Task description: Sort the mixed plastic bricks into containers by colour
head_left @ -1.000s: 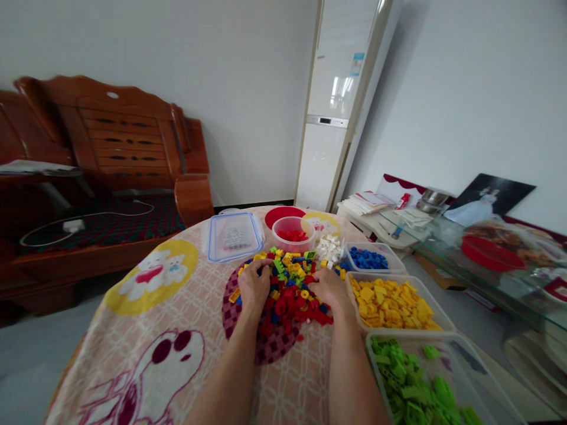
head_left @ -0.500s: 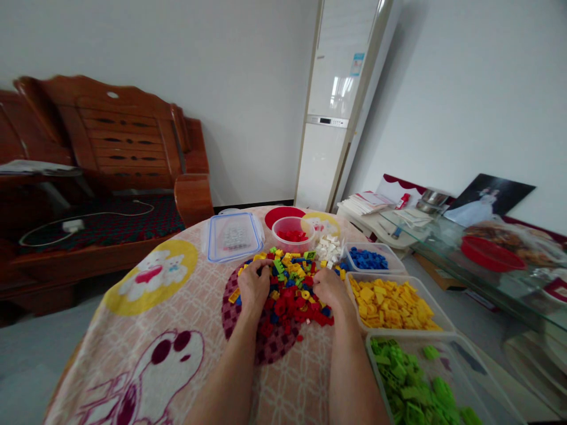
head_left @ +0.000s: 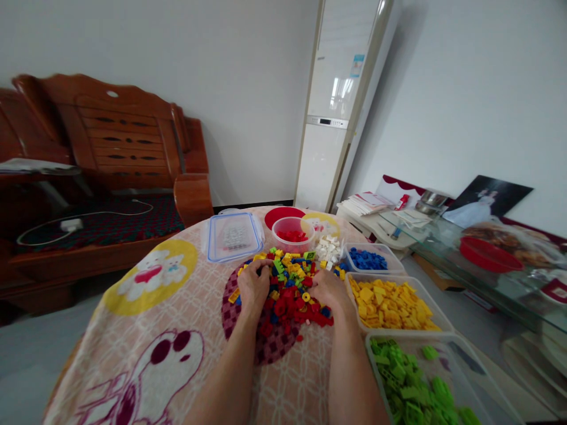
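A mixed heap of toy building bricks [head_left: 290, 298] in red, yellow, green and blue lies on the patterned tablecloth [head_left: 186, 319]. At the heap's left side is my left hand [head_left: 256, 286], its fingers curled down among the bricks. My right hand [head_left: 330, 288] reaches into the right side, fingers bent together at the bricks. What either hand's fingertips hold is too small to make out. Behind the heap, a round clear tub [head_left: 293, 244] contains red bricks. White bricks [head_left: 328, 250] form a small pile beside that tub.
Along the right stand a box of blue bricks [head_left: 398, 267], a box of yellow bricks [head_left: 445, 321] and a larger box of green bricks [head_left: 469, 360]. A blue-rimmed lid [head_left: 234, 237] lies back left, a red disc [head_left: 283, 215] behind the tub. A glass table [head_left: 425, 236] adjoins at right.
My right hand has shifted slightly left, further over the bricks. My left hand stays almost in place.
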The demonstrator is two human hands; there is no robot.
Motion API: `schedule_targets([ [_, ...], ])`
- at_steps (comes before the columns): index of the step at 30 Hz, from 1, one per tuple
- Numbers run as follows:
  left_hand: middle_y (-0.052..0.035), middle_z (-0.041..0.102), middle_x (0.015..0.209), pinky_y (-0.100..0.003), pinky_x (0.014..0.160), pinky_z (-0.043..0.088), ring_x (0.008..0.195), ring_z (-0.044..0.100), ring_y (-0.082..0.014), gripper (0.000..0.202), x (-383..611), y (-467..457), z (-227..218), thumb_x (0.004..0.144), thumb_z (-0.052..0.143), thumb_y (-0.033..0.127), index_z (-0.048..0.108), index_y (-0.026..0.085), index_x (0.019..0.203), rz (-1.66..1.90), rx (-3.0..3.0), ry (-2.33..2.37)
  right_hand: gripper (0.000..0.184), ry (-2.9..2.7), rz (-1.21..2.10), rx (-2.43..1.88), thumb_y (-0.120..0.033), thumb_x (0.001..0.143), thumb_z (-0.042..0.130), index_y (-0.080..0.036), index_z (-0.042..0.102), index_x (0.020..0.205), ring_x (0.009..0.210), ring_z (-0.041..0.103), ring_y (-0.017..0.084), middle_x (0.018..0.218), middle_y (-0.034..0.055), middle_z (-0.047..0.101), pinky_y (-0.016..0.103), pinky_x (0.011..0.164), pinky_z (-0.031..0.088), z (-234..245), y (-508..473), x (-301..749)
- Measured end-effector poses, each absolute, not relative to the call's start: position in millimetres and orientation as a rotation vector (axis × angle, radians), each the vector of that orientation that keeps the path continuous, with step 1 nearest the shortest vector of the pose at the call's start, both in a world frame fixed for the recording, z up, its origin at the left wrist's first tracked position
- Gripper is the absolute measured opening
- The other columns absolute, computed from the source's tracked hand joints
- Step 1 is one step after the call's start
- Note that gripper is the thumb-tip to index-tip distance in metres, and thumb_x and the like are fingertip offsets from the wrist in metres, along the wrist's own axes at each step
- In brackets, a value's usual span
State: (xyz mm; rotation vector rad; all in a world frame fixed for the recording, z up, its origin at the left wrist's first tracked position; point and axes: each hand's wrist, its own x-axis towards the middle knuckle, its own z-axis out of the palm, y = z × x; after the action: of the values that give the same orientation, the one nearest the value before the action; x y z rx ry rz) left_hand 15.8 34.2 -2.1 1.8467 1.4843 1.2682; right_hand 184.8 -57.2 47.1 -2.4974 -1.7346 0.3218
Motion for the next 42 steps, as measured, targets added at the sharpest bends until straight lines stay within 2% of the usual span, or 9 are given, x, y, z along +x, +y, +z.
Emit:
schedule_targets([
  [10,-0.0014,0.076,0.090,-0.028,0.083,0.050,0.083,0.068,-0.0190,0.028,16,35,-2,0.079,0.050,0.024,0.076,0.023,0.090,1.263,1.844,1.485,0.008,-1.368,0.304,-2.204,-0.017,0.066,0.062,-0.017,0.069,0.065,0.071,0.066,0.016,0.068,0.0050,0.070,0.022,0.061,0.042,36,-54,198],
  [15,-0.0013,0.076,0.090,-0.029,0.084,0.050,0.083,0.068,-0.0193,0.028,16,35,-3,0.079,0.050,0.025,0.076,0.023,0.090,1.257,1.854,1.501,0.025,-0.872,0.297,-1.846,-0.026,0.071,0.056,-0.015,0.070,0.089,0.054,0.063,0.015,0.063,0.0024,0.067,0.022,0.049,0.046,28,-46,208],
  [18,-0.0012,0.076,0.090,-0.029,0.084,0.049,0.084,0.068,-0.0195,0.028,16,35,-4,0.079,0.050,0.025,0.076,0.023,0.090,1.255,1.853,1.496,0.039,-0.539,0.207,-1.588,-0.029,0.072,0.052,-0.010,0.067,0.103,0.058,0.066,0.018,0.072,0.0061,0.069,0.025,0.052,0.052,22,-41,216],
  [20,-0.0014,0.076,0.091,-0.029,0.085,0.049,0.084,0.068,-0.0196,0.028,16,35,-4,0.079,0.050,0.025,0.076,0.023,0.089,1.256,1.850,1.490,0.050,-0.378,0.062,-1.464,-0.027,0.071,0.052,-0.007,0.062,0.115,0.074,0.070,0.020,0.088,0.0106,0.071,0.029,0.063,0.057,18,-41,223],
  [23,-0.0015,0.076,0.090,-0.029,0.084,0.049,0.083,0.068,-0.0195,0.028,16,35,-3,0.079,0.050,0.025,0.076,0.023,0.089,1.258,1.848,1.487,0.064,-0.356,-0.134,-1.496,-0.023,0.069,0.053,-0.010,0.054,0.131,0.094,0.069,0.023,0.116,0.0142,0.065,0.033,0.082,0.056,17,-45,232],
  [26,-0.0013,0.076,0.091,-0.028,0.083,0.049,0.084,0.068,-0.0192,0.028,15,34,-3,0.079,0.050,0.025,0.076,0.023,0.089,1.267,1.854,1.482,0.052,-0.515,-0.110,-1.692,-0.023,0.073,0.050,-0.010,0.063,0.121,0.095,0.068,0.022,0.120,0.0162,0.064,0.031,0.086,0.053,24,-50,231],
  [31,-0.0014,0.076,0.090,-0.028,0.084,0.050,0.082,0.068,-0.0187,0.028,15,34,-3,0.080,0.049,0.026,0.076,0.023,0.089,1.276,1.867,1.479,0.029,-1.067,0.293,-1.967,-0.031,0.081,0.051,-0.016,0.074,0.091,0.074,0.067,0.016,0.078,0.0056,0.072,0.023,0.070,0.049,40,-53,208],
  [35,-0.0012,0.076,0.088,-0.028,0.083,0.050,0.080,0.068,-0.0184,0.028,15,33,-2,0.079,0.049,0.025,0.076,0.023,0.089,1.274,1.860,1.484,0.023,-1.457,0.435,-2.158,-0.034,0.079,0.059,-0.018,0.073,0.068,0.065,0.063,0.014,0.062,0.0034,0.068,0.021,0.060,0.041,51,-57,185],
  [42,-0.0011,0.076,0.089,-0.028,0.085,0.050,0.082,0.068,-0.0184,0.028,15,32,0,0.079,0.049,0.024,0.076,0.023,0.089,1.261,1.862,1.489,0.019,-1.706,0.478,-2.319,-0.032,0.074,0.066,-0.018,0.074,0.065,0.063,0.061,0.014,0.059,0.0033,0.066,0.022,0.055,0.034,58,-57,169],
])
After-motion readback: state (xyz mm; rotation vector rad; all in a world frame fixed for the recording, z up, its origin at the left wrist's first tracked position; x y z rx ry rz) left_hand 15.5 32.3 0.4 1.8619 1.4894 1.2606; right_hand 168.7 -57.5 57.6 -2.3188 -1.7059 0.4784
